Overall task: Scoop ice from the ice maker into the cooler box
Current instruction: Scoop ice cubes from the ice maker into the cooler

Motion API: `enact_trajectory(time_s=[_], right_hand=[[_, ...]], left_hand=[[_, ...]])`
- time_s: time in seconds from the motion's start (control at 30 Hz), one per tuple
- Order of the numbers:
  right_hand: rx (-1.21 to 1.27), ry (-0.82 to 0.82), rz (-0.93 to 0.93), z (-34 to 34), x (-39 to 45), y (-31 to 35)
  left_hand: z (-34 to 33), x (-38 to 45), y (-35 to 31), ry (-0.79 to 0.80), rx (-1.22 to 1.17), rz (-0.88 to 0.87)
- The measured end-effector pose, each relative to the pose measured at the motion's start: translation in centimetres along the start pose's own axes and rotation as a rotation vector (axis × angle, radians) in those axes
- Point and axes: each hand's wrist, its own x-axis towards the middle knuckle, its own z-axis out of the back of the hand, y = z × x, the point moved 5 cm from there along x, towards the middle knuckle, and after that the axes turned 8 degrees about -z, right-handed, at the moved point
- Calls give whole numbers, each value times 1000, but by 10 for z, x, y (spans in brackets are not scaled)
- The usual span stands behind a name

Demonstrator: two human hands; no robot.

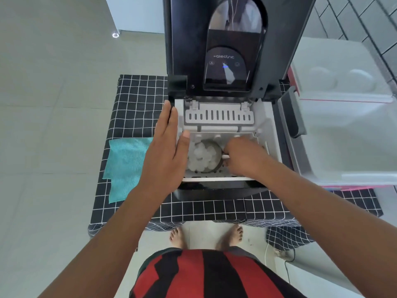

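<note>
1. Left hand (pixel 166 147) flat, fingers straight, pressing the ice maker (pixel 223 117) left rim.
2. Right hand (pixel 242 157) gripping the scoop (pixel 211 155) handle inside the ice maker's basket; scoop full of ice (pixel 200 157).
3. Cooler box (pixel 348 117) open, just right of the ice maker.

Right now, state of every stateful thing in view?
ice maker: lid raised upright, blue panel light on
scoop: inside ice basket, full of ice
cooler box: open, beside the machine
left hand: flat on machine's edge
right hand: grips scoop handle
</note>
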Motion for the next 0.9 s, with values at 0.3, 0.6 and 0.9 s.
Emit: enact_trajectory(time_s=[0.3, 0.6, 0.9], right_hand=[[17, -144, 21, 16, -10, -4], [198, -320, 79, 53, -29, -30], [282, -297, 100, 56, -39, -37]], left_hand=[[-1, -2, 1, -30, -59, 5], [0, -4, 3, -99, -133, 32], [1, -6, 4, -114, -149, 45]])
